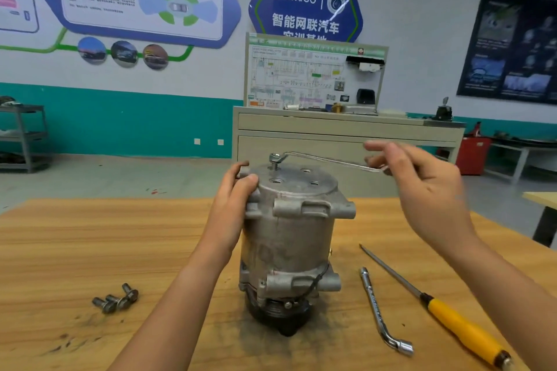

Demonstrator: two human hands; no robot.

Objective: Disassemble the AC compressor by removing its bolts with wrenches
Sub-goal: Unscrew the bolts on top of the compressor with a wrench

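Note:
A grey metal AC compressor [289, 238] stands upright on the wooden table [90, 238]. My left hand [238, 190] grips its upper left rim. One bolt [275, 161] sticks up from the top face, beside several empty bolt holes. A slim silver wrench [328, 159] sits with its ring end on that bolt head, its handle reaching right. My right hand [422, 187] holds the far end of the handle between thumb and fingers, the other fingers spread.
Three removed bolts [116, 300] lie on the table at the left. Right of the compressor lie an L-shaped socket wrench [382, 310] and a yellow-handled screwdriver [446, 313]. A beige cabinet [346, 132] with a wiring board stands behind the table.

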